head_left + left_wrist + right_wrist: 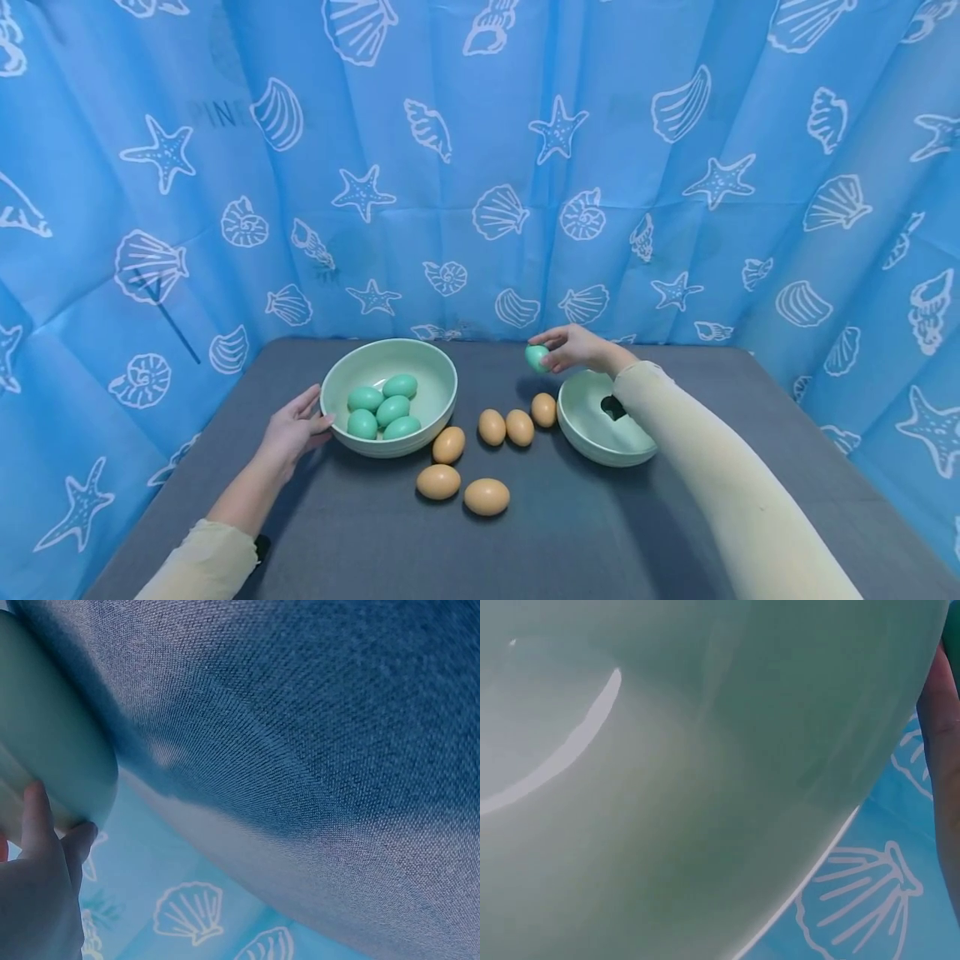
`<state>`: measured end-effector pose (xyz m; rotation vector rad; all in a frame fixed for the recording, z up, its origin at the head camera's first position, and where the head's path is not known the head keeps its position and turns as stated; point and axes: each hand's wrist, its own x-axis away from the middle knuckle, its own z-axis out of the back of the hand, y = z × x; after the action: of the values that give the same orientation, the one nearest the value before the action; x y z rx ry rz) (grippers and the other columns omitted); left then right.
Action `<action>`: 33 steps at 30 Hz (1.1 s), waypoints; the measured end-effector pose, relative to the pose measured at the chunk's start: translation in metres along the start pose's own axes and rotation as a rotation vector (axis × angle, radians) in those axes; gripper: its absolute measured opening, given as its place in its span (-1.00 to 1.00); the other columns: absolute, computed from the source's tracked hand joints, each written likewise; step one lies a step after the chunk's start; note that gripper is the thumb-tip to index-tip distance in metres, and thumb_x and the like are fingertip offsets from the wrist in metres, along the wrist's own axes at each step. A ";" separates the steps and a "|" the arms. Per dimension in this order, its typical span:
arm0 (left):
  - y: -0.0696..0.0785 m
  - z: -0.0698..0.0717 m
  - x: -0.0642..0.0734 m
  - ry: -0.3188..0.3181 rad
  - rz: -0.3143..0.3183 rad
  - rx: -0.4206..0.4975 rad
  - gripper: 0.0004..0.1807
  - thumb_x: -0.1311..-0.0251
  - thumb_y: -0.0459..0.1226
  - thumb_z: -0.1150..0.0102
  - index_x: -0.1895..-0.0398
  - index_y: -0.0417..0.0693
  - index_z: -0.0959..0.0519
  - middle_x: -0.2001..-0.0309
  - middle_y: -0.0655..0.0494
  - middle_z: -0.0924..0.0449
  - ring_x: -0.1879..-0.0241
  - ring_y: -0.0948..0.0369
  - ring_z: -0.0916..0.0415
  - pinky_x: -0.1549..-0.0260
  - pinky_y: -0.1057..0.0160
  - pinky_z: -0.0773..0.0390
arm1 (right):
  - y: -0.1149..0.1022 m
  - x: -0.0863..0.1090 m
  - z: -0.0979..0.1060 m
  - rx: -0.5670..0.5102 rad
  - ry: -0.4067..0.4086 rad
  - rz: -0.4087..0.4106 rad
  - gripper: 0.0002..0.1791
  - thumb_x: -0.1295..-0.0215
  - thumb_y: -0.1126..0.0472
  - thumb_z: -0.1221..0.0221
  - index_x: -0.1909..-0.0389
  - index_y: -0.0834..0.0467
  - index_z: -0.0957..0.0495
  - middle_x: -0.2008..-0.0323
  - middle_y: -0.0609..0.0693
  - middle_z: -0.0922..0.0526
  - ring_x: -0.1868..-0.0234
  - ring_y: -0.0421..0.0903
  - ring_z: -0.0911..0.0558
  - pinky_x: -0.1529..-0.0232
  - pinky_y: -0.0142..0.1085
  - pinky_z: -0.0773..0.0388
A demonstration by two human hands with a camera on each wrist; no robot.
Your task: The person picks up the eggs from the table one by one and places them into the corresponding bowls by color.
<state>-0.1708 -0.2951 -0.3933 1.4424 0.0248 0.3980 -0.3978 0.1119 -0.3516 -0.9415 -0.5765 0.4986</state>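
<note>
In the head view, my right hand (573, 347) pinches a green egg (537, 358) above the far left rim of the smaller green bowl (600, 454). My left hand (294, 429) touches the outer left side of the larger green bowl (442, 367), which holds several green eggs (392, 410). The left wrist view shows fingers (37, 825) resting against that bowl's outer wall (60, 727). A smooth, shiny bowl interior (705, 787) fills most of the right wrist view, and part of the right hand (941, 735) shows at its edge.
Several brown eggs (487, 497) lie loose on the grey tabletop (555, 542), between and in front of the two bowls. One brown egg (543, 410) lies close beside the smaller bowl. A blue curtain (465, 167) with white shells and starfish hangs behind the table and along its sides.
</note>
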 end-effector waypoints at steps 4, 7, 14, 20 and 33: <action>0.000 0.001 0.000 -0.007 0.000 0.003 -0.21 -0.47 -0.44 0.01 -0.62 -0.13 0.17 -0.61 -0.14 0.28 -0.56 -0.12 0.12 -0.33 -0.07 -0.34 | 0.000 0.003 -0.003 -0.001 0.004 0.009 -0.40 -0.42 0.37 -0.16 -0.43 0.35 -0.29 -0.19 0.35 -0.49 0.16 -0.09 -0.67 -0.24 0.18 -0.50; 0.000 0.001 0.000 -0.010 0.000 0.002 -0.21 -0.47 -0.44 0.01 -0.62 -0.13 0.17 -0.61 -0.14 0.28 -0.56 -0.11 0.12 -0.34 -0.07 -0.33 | -0.001 0.005 -0.004 -0.008 0.013 0.009 -0.40 -0.41 0.37 -0.17 -0.43 0.34 -0.30 -0.20 0.36 -0.49 0.18 -0.10 -0.67 -0.23 0.17 -0.51; 0.000 0.001 0.000 -0.005 0.006 -0.005 -0.21 -0.47 -0.43 0.01 -0.62 -0.12 0.17 -0.61 -0.14 0.26 -0.56 -0.11 0.11 -0.34 -0.07 -0.34 | -0.003 0.009 -0.007 -0.041 0.025 0.003 -0.40 -0.41 0.38 -0.16 -0.44 0.34 -0.29 -0.33 0.44 -0.36 0.16 -0.10 -0.68 -0.23 0.15 -0.52; 0.001 0.001 0.000 -0.011 0.007 -0.008 -0.20 -0.47 -0.43 0.01 -0.62 -0.12 0.19 -0.61 -0.13 0.28 -0.56 -0.11 0.12 -0.35 -0.08 -0.34 | -0.008 0.014 -0.011 -0.066 0.043 0.013 -0.41 -0.39 0.38 -0.17 -0.43 0.31 -0.32 -0.36 0.42 -0.35 0.13 -0.10 -0.68 -0.07 -0.07 -0.67; 0.001 0.001 -0.002 -0.001 0.023 0.010 -0.20 -0.48 -0.42 0.01 -0.62 -0.09 0.19 -0.61 -0.12 0.28 -0.57 -0.10 0.12 -0.36 -0.09 -0.32 | -0.017 0.017 -0.021 -0.152 0.060 0.033 -0.39 -0.38 0.38 -0.17 -0.44 0.29 -0.32 -0.36 0.41 -0.34 0.09 -0.10 -0.69 -0.04 -0.12 -0.68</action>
<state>-0.1724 -0.2964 -0.3925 1.4539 0.0088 0.4166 -0.3691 0.1012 -0.3428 -1.1084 -0.5507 0.4596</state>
